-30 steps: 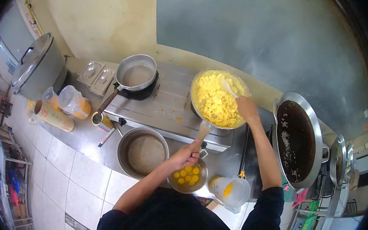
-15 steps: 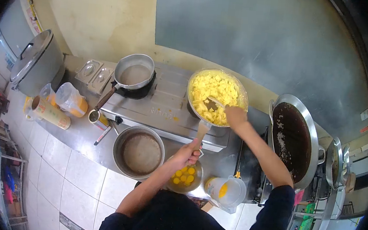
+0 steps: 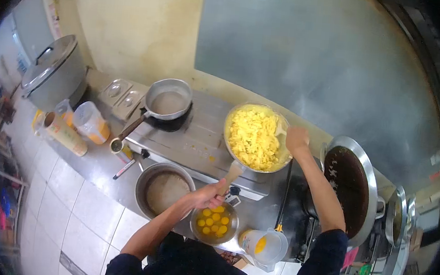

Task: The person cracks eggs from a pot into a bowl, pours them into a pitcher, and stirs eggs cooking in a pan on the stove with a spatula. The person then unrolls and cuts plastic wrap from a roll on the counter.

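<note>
My left hand [image 3: 208, 195] is closed around the pale wooden handle [image 3: 233, 175] of a frying pan [image 3: 229, 118]. The pan sits on the stove and is full of yellow scrambled eggs [image 3: 254, 138]. At the pan's right rim, my right hand [image 3: 297, 140] grips a spatula [image 3: 281, 128], whose light blade lies against the eggs; most of its handle is hidden in my fist. Just below my left hand stands a metal bowl [image 3: 234, 233] with several raw egg yolks [image 3: 216, 218]. Right of it is a clear plastic pitcher [image 3: 277, 244] with some yellow liquid.
A small saucepan [image 3: 169, 99] stands on the stove's left burner, with an open pot [image 3: 144, 196] in front. To the right is a large wok [image 3: 348, 193] of dark liquid. Plastic jugs [image 3: 91, 121] and a big lidded pot [image 3: 55, 73] stand at the left.
The spatula has moved from the pan's left-middle to its right edge, and the eggs are heaped more toward the middle. My left hand stays on the handle. The camera view has shifted.
</note>
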Tool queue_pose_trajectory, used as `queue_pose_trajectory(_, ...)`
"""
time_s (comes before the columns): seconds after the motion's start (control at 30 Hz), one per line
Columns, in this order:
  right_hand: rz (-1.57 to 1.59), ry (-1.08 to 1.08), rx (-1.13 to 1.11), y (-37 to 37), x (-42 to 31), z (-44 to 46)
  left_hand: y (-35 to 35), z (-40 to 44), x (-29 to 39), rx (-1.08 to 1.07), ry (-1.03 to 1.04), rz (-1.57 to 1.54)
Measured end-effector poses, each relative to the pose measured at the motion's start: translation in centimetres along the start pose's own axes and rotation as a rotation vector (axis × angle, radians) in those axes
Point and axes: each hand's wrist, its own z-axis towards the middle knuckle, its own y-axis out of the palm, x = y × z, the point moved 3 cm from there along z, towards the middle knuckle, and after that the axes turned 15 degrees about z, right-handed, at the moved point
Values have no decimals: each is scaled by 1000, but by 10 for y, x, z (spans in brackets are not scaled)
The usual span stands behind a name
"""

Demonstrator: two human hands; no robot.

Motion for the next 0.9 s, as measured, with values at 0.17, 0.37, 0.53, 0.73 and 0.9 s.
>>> queue_pose_trajectory(0.17,-117,-489,207,63,-26,37,-51,74,-72,-86,197,91)
queue_pose_trajectory(0.37,-80,-848,188,44,7,11,-18,19,-14,-109,184,33)
queue_pose_trajectory(0.53,-206,-356,-278,-83,12,-69,-25,18,-10,-108,150,18)
queue_pose_trajectory(0.73,29,-666,-250,6,-2,-99,-14,12,-19,-333,301,-94)
queue_pose_trajectory(0.9,108,-269,-28,63,-94,-63,4,6,-4,-33,-25,-113)
